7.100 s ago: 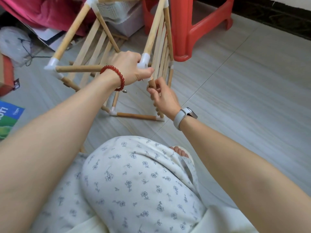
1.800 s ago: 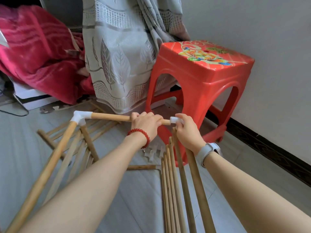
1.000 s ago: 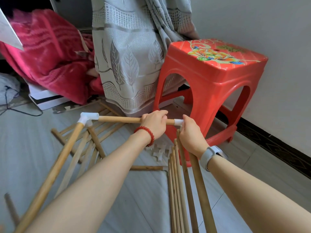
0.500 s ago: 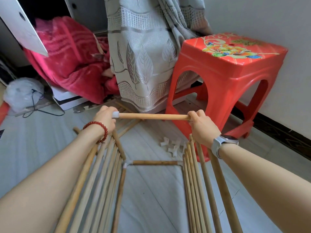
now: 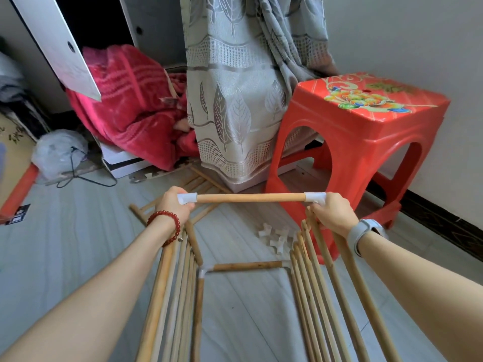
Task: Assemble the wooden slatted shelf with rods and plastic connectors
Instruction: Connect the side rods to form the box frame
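The wooden shelf frame stands on the floor with slatted panels on its left point(image 5: 180, 280) and right point(image 5: 311, 278). A top rod point(image 5: 251, 198) runs across between two white plastic connectors. My left hand point(image 5: 173, 209) grips the left connector point(image 5: 187, 198). My right hand point(image 5: 332, 214) grips the right connector point(image 5: 315, 197) at the top of the right panel. A lower rod point(image 5: 247, 265) joins the two panels near the floor. Several loose white connectors point(image 5: 275, 236) lie on the floor beyond it.
A red plastic stool point(image 5: 363, 142) stands close to the right of the frame. A grey curtain point(image 5: 243, 100) hangs behind, with a red blanket point(image 5: 128, 105) to its left. More wooden slats point(image 5: 193, 189) lie on the floor past my left hand.
My left hand slid along the top rod from near its right end to the left connector. The view rose and the frame now sits squarely between both hands.
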A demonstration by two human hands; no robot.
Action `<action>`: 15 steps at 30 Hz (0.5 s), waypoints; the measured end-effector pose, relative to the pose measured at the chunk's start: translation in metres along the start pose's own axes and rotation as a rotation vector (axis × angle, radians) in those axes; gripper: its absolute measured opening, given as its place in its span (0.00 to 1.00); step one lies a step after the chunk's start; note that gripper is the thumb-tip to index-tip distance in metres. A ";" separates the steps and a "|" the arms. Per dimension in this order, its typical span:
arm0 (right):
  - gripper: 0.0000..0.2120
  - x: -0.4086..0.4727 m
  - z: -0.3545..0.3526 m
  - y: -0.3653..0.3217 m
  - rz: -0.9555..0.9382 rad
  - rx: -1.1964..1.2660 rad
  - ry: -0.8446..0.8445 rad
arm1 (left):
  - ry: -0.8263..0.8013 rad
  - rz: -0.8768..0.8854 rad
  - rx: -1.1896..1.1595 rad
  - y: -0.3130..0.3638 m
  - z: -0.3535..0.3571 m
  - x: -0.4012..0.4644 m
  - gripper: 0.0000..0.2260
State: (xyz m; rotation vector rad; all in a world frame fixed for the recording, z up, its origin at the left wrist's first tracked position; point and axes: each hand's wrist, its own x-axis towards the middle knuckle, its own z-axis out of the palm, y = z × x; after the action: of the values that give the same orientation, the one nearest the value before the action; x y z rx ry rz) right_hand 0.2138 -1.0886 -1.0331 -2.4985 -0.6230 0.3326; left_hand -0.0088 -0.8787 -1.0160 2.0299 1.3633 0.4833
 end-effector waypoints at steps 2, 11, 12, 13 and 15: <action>0.09 -0.001 -0.008 -0.009 -0.044 0.005 0.006 | 0.026 0.011 -0.029 0.001 -0.009 -0.003 0.09; 0.07 -0.037 -0.042 -0.069 -0.216 0.138 0.156 | 0.184 0.076 -0.232 0.005 -0.095 -0.030 0.13; 0.08 -0.043 -0.044 -0.074 -0.230 0.163 0.170 | 0.199 0.071 -0.248 0.003 -0.103 -0.035 0.15; 0.10 -0.050 -0.048 -0.081 -0.250 0.184 0.188 | 0.215 0.060 -0.261 0.000 -0.109 -0.039 0.17; 0.12 -0.069 -0.057 -0.099 -0.327 0.217 0.223 | 0.232 0.040 -0.279 -0.010 -0.125 -0.051 0.19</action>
State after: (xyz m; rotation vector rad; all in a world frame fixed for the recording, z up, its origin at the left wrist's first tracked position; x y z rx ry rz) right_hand 0.1386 -1.0737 -0.9241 -2.1444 -0.8381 -0.0021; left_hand -0.1129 -0.8853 -0.9292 1.8174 1.3058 0.8980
